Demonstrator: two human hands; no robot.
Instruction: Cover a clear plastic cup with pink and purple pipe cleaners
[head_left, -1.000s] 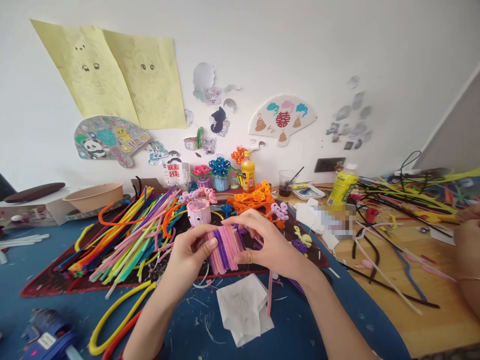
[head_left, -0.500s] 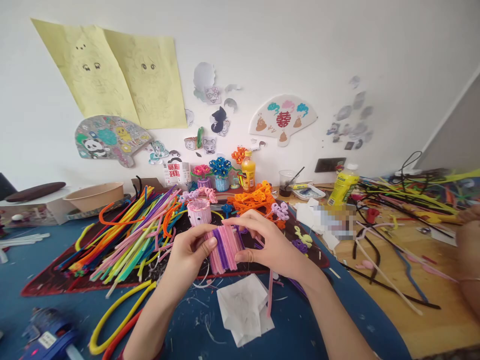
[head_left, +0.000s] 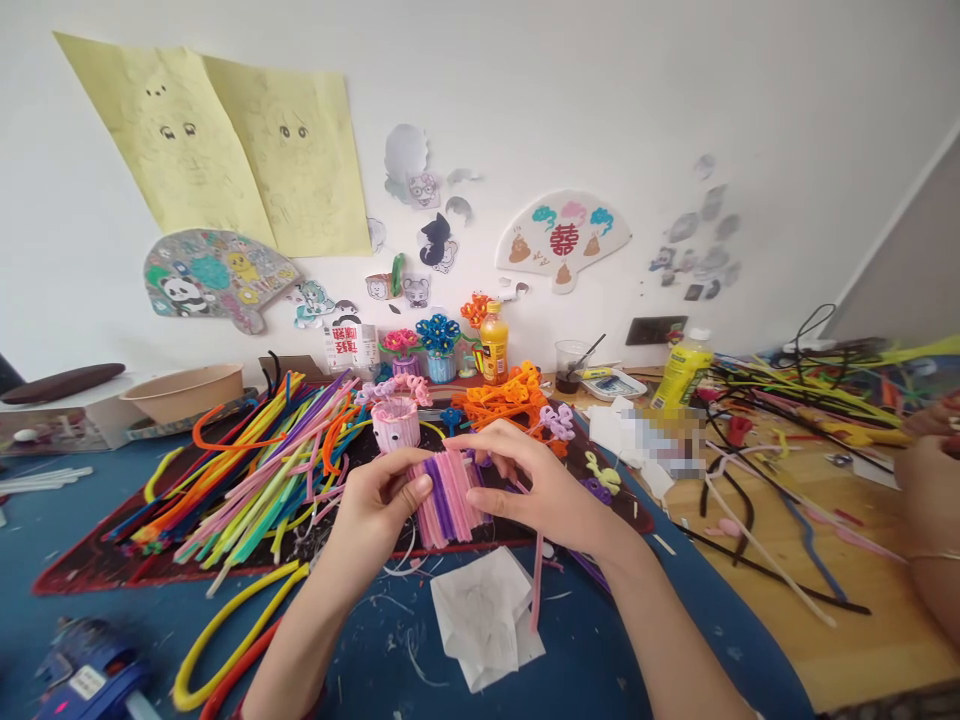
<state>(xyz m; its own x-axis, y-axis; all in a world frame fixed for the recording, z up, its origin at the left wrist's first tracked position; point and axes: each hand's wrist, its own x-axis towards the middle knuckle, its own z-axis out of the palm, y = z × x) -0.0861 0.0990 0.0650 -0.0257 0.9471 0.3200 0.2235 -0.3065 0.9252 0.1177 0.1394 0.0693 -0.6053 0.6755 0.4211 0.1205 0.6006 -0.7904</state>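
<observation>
A panel of pink and purple pipe-cleaner pieces [head_left: 450,500], set side by side, is held upright between my hands. My left hand [head_left: 390,495] pinches its left edge, thumb on the near face. At the right edge, my right hand [head_left: 517,475] grips it with the thumb in front and the fingers over the top and behind. Just behind the panel stands a pink pipe-cleaner cup [head_left: 396,428] with small dark eyes. A crumpled white paper [head_left: 484,615] lies below the panel on the blue mat [head_left: 382,650].
Colourful pipe cleaners [head_left: 247,480] are piled at the left, with a blue glue gun [head_left: 94,680] nearer. Orange pipe-cleaner flowers [head_left: 506,400], a juice bottle [head_left: 494,345] and a yellow bottle [head_left: 681,372] stand behind. Another person's hand [head_left: 930,490] is at the right edge.
My right thumb has shifted slightly on the panel's face, and more purple shows at its right edge. My left hand keeps its pinch. The view has moved slightly.
</observation>
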